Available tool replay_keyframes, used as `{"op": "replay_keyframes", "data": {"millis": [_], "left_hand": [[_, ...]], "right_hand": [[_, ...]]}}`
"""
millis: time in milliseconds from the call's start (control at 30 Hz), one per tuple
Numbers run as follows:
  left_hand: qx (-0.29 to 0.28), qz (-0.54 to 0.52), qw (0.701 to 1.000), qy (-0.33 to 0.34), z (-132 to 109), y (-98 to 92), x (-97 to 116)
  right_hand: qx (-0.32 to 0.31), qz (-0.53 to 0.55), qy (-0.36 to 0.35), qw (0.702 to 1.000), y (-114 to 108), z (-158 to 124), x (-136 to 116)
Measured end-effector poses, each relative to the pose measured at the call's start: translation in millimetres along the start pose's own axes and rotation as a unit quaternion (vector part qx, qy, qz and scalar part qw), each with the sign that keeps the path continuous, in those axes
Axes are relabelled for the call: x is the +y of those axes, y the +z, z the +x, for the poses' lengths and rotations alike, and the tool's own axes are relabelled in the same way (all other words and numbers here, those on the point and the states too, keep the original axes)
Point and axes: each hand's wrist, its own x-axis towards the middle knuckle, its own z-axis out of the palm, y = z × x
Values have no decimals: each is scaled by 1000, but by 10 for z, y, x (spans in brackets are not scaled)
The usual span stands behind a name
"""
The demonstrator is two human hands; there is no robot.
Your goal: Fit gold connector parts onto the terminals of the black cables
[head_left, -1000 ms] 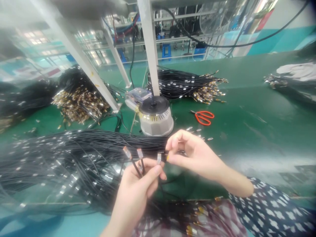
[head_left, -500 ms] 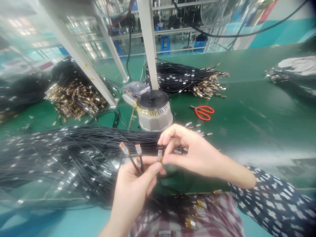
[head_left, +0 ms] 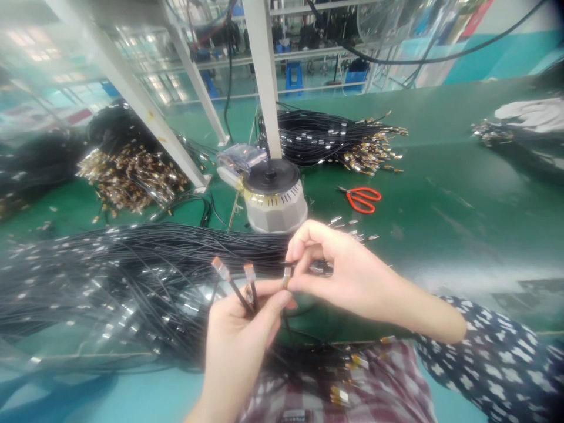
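Observation:
My left hand (head_left: pixel 240 341) is closed around several thin black cables whose metal-tipped ends (head_left: pixel 233 276) stick up above the fingers. My right hand (head_left: pixel 343 273) pinches a small metal sleeve (head_left: pixel 286 275) on one cable end, right at my left thumb tip. Both hands hover over the near edge of a green table (head_left: pixel 440 194). To the left lies a big bundle of black cables (head_left: pixel 110 282) with silver sleeves.
A grey round device with a black lid (head_left: pixel 275 197) stands just behind my hands. Orange-handled scissors (head_left: pixel 363 198) lie to its right. Cable bundles with gold connectors (head_left: pixel 343 141) (head_left: pixel 127 176) sit further back. White frame posts (head_left: pixel 264 76) rise from the table. Loose sleeves (head_left: pixel 352 226) are scattered nearby.
Both hands stayed together with only small shifts. My right fingers have closed in on the sleeve at the cable end. The view tilted slightly downward.

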Motion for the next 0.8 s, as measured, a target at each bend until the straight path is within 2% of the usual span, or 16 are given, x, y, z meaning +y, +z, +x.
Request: {"op": "replay_keyframes", "data": {"millis": [300,533,700,800], "left_hand": [[64,77,994,52,-74,21,43],[21,-79,997,-5,-8,9,-55],[38,-113,993,4,13,25,-59],[44,-115,992,8,15,18,-69]], "right_hand": [[7,-48,43,998,3,9,-83],[16,15,72,997,16,42,1],[29,94,88,991,45,42,72],[43,72,78,993,42,30,119]]}}
